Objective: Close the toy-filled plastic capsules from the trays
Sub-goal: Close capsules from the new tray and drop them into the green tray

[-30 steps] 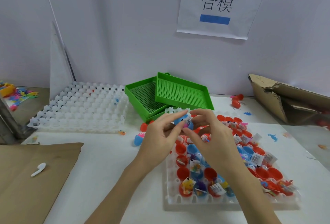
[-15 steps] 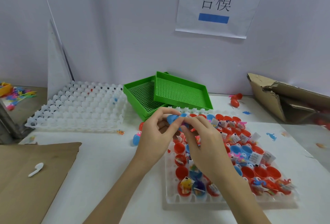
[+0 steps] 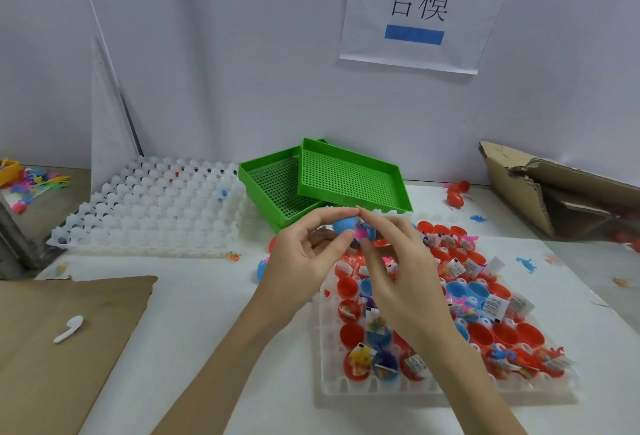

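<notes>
While both hands pinch the blue capsule (image 3: 349, 226) above the tray (image 3: 329, 389), left hand (image 3: 304, 261) and right hand (image 3: 398, 268) fingers grasping it, I judge I'm mid-closing; next I'd squeeze the halves together.

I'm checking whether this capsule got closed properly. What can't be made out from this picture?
- Blue capsule, head view: its seam is covered by the left hand and right hand.
- Tray: its middle cells are hidden under the right forearm.
- Cardboard box: cut off by the right edge, its inside blurred.
</notes>
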